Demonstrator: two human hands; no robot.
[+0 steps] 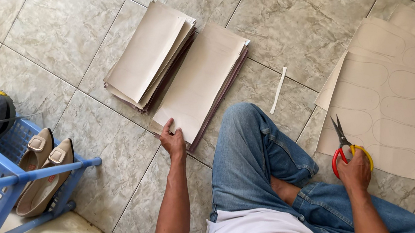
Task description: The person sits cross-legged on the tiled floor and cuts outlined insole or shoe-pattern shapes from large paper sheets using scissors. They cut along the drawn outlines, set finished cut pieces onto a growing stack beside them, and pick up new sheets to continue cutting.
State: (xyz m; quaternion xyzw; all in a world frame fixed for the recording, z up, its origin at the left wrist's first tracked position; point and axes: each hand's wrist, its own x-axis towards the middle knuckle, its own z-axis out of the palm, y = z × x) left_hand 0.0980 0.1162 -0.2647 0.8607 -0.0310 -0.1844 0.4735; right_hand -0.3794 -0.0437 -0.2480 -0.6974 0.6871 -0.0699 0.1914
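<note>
Head view looks down at the left hand (pixel 173 141), its fingers pinching the near corner of a stack of thin beige rectangular card sheets (pixel 199 83) lying on the floor tiles; the sheets look light and bendy, best lifted by an edge. The right hand (pixel 354 171) grips red-and-yellow-handled scissors (pixel 345 147), blades over a beige sheet marked with oval outlines (pixel 388 108). How many sheets the fingertips catch is unclear.
</note>
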